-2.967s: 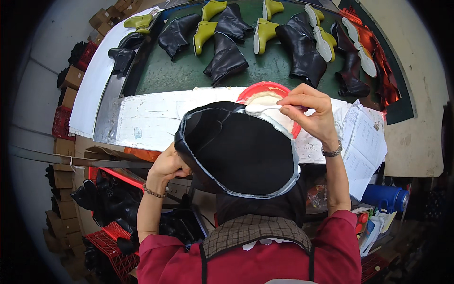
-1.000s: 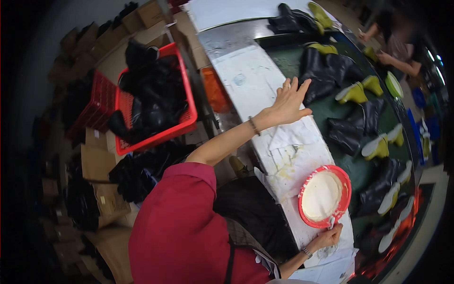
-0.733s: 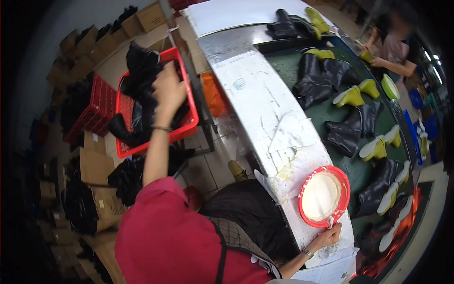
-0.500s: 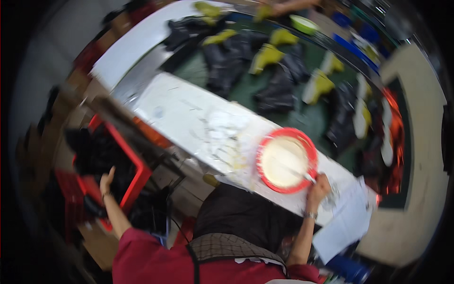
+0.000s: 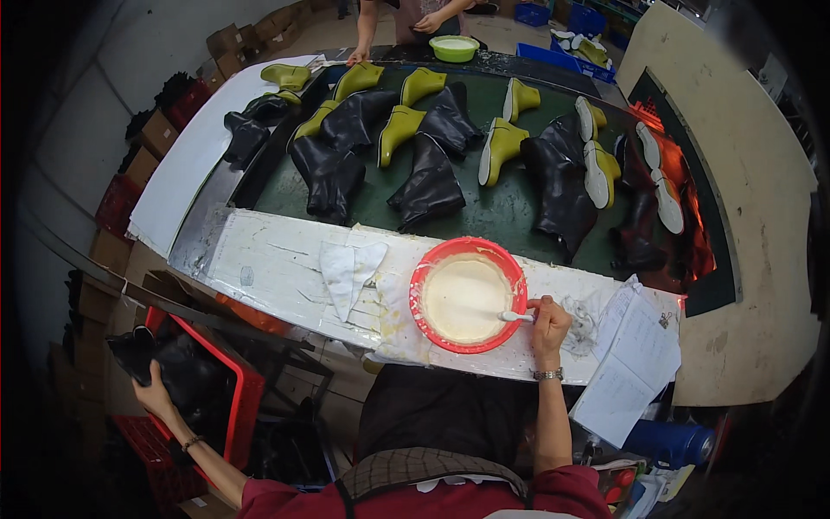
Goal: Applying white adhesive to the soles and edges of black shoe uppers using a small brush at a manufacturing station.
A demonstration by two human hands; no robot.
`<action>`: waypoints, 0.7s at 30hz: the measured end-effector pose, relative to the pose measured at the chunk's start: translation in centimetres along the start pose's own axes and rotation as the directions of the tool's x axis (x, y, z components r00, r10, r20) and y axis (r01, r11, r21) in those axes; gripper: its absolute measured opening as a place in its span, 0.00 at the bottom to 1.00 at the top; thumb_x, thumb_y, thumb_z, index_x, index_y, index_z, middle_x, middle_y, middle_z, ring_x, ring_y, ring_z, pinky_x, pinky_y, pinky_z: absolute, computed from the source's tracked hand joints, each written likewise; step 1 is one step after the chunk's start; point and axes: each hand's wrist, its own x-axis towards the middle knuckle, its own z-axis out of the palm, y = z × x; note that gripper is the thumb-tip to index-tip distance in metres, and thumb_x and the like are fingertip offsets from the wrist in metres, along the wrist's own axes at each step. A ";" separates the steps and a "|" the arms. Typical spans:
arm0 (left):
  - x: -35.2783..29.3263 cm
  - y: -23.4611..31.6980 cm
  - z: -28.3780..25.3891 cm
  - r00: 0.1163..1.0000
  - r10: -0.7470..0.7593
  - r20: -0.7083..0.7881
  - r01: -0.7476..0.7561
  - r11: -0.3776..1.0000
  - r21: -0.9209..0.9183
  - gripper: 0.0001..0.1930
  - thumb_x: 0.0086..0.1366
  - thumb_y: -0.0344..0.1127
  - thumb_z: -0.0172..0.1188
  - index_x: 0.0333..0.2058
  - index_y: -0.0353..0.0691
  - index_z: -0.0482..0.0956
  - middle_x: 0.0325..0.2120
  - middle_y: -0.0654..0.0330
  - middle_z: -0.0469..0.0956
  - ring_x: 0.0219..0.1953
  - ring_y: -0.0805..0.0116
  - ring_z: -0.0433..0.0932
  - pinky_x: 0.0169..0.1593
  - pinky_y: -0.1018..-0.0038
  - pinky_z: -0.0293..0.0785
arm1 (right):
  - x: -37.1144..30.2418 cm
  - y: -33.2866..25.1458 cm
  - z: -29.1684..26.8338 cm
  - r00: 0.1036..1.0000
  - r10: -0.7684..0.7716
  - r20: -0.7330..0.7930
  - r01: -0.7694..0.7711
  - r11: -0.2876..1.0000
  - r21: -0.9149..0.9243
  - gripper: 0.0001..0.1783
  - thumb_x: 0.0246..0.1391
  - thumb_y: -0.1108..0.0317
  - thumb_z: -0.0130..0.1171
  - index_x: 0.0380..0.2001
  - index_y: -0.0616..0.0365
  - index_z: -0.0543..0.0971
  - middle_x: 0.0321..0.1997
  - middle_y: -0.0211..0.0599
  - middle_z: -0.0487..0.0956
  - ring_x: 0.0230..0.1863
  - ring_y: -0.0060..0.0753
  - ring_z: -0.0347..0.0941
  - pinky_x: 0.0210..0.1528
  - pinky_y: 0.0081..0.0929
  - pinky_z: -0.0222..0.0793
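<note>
Down at the left, my left hand is closed on a black boot upper at the rim of a red crate. Its thumb shows against the dark material; the other fingers are mostly hidden. More black uppers lie in the crate. My right hand grips a white-handled brush over the right rim of a red basin. Pale cream liquid fills the basin, which stands on the white worktop strip. The brush's far end cannot be made out.
Beyond the strip, a green conveyor belt carries black uppers and yellow-green shoe forms with pale soles. A white cloth lies left of the basin, papers right. Opposite, another person's hand touches a form near a green basin.
The view has turned and steadied. My left hand, earlier reaching over the crate, now holds a black boot upper raised at its edge. My right hand keeps the brush at the basin's right side.
</note>
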 end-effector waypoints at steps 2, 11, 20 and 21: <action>-1.3 9.4 0.0 0.983 0.172 0.064 -0.158 0.970 -0.187 0.29 0.60 0.42 0.74 0.55 0.29 0.78 0.48 0.50 0.84 0.47 0.59 0.83 0.53 0.67 0.77 | -0.1 0.1 -0.2 0.997 0.071 -0.005 -0.071 0.995 0.065 0.28 0.72 0.56 0.50 0.27 0.67 0.85 0.18 0.35 0.75 0.20 0.24 0.68 0.24 0.28 0.60; -14.0 28.9 16.7 0.446 0.834 0.325 -0.859 0.501 -0.109 0.23 0.61 0.24 0.58 0.54 0.52 0.78 0.42 0.56 0.76 0.36 0.51 0.82 0.37 0.61 0.80 | 4.3 -11.9 -0.4 0.976 -0.141 0.167 0.206 0.849 -0.487 0.12 0.59 0.65 0.64 0.45 0.50 0.86 0.33 0.33 0.76 0.30 0.38 0.77 0.32 0.34 0.70; -21.4 30.2 23.1 0.079 0.809 0.583 -0.708 0.457 -0.539 0.34 0.51 0.28 0.69 0.59 0.53 0.74 0.44 0.55 0.69 0.46 0.52 0.75 0.45 0.57 0.72 | 3.5 -11.2 2.0 0.802 -0.098 0.589 0.539 0.542 -0.644 0.06 0.51 0.65 0.65 0.33 0.46 0.88 0.34 0.32 0.79 0.36 0.40 0.79 0.36 0.40 0.73; -21.0 30.4 22.9 0.110 0.869 0.483 -0.714 0.407 -0.570 0.37 0.50 0.30 0.71 0.61 0.53 0.72 0.48 0.55 0.69 0.51 0.52 0.72 0.51 0.56 0.69 | 3.6 -12.3 1.3 0.827 -0.107 0.552 0.479 0.649 -0.591 0.06 0.51 0.65 0.66 0.34 0.48 0.88 0.33 0.33 0.80 0.35 0.39 0.79 0.36 0.38 0.74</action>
